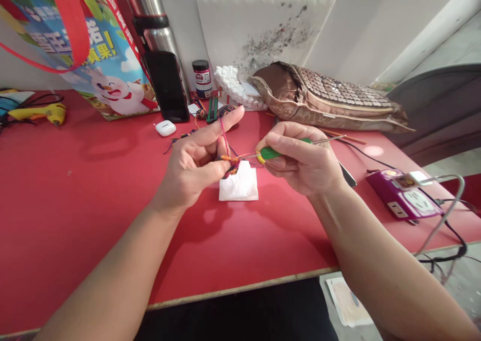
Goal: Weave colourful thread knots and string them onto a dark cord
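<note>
My left hand (195,160) pinches a small multicoloured crochet piece (230,164) between thumb and middle finger. A pink yarn strand (224,133) runs up over its outstretched index finger. My right hand (300,160) is closed round a crochet hook with a green handle (271,153). The hook's metal tip reaches left into the crochet piece. Both hands hover just above a folded white tissue (240,185) lying on the red table (93,200).
A colourful shopping bag (86,45), a steel flask (154,22), a black phone (167,85), a white earbud case (166,128) and a small jar (202,77) stand at the back. A yellow glue gun (41,113) lies far left, a brown cushion (326,100) back right, a purple power strip (408,200) right.
</note>
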Motion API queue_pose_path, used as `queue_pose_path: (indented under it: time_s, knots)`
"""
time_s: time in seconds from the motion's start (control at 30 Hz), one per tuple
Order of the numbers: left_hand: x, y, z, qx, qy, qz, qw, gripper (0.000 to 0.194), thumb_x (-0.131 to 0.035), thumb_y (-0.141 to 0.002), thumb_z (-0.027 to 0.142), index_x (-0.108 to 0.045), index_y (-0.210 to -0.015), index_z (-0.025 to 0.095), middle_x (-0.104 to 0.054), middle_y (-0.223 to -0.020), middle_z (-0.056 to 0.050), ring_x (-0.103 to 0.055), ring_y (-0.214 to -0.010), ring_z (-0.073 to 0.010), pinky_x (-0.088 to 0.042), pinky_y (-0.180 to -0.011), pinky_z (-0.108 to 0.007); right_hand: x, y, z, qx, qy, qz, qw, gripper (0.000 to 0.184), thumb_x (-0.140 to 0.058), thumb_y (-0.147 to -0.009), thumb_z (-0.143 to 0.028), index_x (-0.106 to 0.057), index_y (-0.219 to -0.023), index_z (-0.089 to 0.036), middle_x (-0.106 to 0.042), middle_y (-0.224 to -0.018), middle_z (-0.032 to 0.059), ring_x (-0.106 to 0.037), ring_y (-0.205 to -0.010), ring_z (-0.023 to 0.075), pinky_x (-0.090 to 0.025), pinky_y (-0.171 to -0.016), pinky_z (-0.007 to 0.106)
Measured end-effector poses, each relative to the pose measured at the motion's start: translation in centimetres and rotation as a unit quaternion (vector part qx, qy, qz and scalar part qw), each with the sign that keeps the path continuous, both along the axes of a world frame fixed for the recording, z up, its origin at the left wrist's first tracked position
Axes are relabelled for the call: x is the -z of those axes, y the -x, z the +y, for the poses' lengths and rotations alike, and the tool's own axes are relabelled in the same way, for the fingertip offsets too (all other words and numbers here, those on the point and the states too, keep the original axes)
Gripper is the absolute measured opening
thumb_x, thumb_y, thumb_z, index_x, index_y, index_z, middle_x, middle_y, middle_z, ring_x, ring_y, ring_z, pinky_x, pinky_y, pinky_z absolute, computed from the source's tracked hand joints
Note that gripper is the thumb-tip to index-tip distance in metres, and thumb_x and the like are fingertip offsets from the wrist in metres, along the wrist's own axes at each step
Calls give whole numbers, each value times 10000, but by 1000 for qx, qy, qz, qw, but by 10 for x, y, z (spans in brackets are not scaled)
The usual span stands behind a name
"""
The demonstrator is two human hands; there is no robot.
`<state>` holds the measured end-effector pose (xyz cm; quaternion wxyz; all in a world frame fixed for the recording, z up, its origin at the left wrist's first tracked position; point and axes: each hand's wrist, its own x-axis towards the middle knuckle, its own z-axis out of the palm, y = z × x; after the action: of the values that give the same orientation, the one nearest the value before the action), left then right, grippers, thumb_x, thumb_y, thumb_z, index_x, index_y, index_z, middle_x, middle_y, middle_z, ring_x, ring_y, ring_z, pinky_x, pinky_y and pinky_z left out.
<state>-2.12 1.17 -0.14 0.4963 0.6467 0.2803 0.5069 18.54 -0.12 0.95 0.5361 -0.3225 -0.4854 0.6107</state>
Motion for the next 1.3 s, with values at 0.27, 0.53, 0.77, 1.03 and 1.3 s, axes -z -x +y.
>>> queue_pose_path:
  time_s: [0.27, 0.53, 0.77, 1.03, 1.3]
  knots:
    - [-2, -5, -7, -53, -86, 86, 991, 583, -670, -753, 61, -807, -1274, 284, -553, -652, 34, -399, -602, -125, -372, -544, -276, 0, 3, -3, 35, -38, -41, 998, 298, -877, -807, -354, -679, -689, -164, -495, -562, -25, -337, -474, 61, -199, -426, 221]
    - [-1, -4, -7, 18, -72, 74, 994, 551, -617, -784, 74, -827, -1241, 299, -481, -617, 29, -355, -576, -125, -293, -514, -289, -1, -6, 4, -44, 38, -23, 998, 293, -891, -777, -324, -676, -690, -145, -513, -546, -26, -284, -441, 31, -130, -401, 188]
    - [3, -4, -8, 82, 43, 0, 996, 586, -699, -778, 206, -761, -1341, 359, -632, -716, -14, -425, -537, -130, -349, -486, -309, 2, -16, 13, -168, 78, 11, 983, 317, -859, -830, -352, -640, -729, -146, -430, -503, -93, -154, -410, 8, -172, -370, 168]
    - [4, -1, -4, 54, 29, -8, 998, 606, -767, -850, 286, -688, -1444, 375, -718, -841, -37, -578, -639, -168, -467, -555, -336, 7, -8, 12, -148, 58, 53, 986, 318, -829, -856, -363, -608, -746, -163, -471, -525, -92, -174, -380, 10, -211, -367, 168]
    - [14, -2, 5, 23, 31, -35, 999, 574, -793, -880, 292, -689, -1437, 379, -725, -856, -27, -618, -692, -172, -506, -615, -332, 14, 11, 6, -76, 44, 104, 991, 298, -854, -827, -376, -665, -765, -154, -532, -521, -72, -247, -376, 20, -240, -372, 183]
